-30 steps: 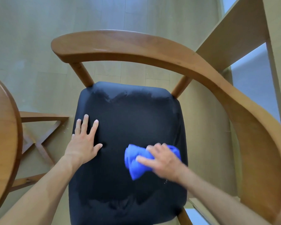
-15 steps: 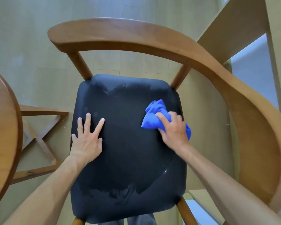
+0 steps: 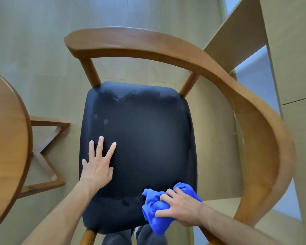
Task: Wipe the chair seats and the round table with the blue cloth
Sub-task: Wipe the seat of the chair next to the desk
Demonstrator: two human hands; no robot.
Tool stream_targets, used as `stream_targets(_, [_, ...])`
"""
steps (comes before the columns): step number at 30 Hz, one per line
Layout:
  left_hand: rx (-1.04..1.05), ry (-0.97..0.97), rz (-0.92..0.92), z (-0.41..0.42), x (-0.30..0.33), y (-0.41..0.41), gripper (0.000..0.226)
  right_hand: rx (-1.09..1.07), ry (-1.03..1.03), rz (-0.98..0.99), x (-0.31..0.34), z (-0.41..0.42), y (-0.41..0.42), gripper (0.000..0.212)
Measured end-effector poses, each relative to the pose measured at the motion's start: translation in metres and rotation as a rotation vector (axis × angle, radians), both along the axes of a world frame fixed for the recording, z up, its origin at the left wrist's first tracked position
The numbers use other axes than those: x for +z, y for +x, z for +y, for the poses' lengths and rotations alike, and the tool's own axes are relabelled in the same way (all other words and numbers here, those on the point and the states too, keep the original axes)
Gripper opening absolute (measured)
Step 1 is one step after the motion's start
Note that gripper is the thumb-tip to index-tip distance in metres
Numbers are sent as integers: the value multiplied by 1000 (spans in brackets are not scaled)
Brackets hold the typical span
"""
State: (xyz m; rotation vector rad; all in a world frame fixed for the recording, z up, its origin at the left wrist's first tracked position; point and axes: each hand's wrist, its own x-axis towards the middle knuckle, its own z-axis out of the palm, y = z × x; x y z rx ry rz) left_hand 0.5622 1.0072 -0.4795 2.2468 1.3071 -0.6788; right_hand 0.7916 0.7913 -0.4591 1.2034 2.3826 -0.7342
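Right hand (image 3: 182, 208) grips bunched blue cloth (image 3: 155, 209) at black padded chair seat (image 3: 140, 138) front-right corner; left hand (image 3: 97, 167) flat, fingers spread, bracing. Overlap strokes to edges.

Two bare forearms are seen, uncovered by any sleeve, with the left hand (image 3: 97, 167) and right hand (image 3: 182, 207) ungloved and without rings. Dark grey trousers (image 3: 120, 236) (partly visible) are worn.

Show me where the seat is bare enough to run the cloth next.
Bare: the seat between the left hand and the backrest, and the right edge. Crowded: the front right corner, where the right hand grips the blue cloth.
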Motion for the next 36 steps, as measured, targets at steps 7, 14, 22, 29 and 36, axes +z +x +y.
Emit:
stream_targets(7, [-5,22,-7,0,-10,-3,82,-426,248,-27,-8,46,66,76])
stream_targets(14, [27,23,-45,-1,-14,-6,83,-949,269,13,-23,62,73,58])
stream_targets(22, [42,8,-35,-7,-10,-12,75,-1202,177,-244,-11,74,58,67])
stream_targets(29, [84,-46,-13,-29,-4,-26,76,-965,106,26,4,96,55,64])
stream_targets(36, [114,-67,-20,-38,2,-34,74,-959,410,-153,-4,108,45,59])
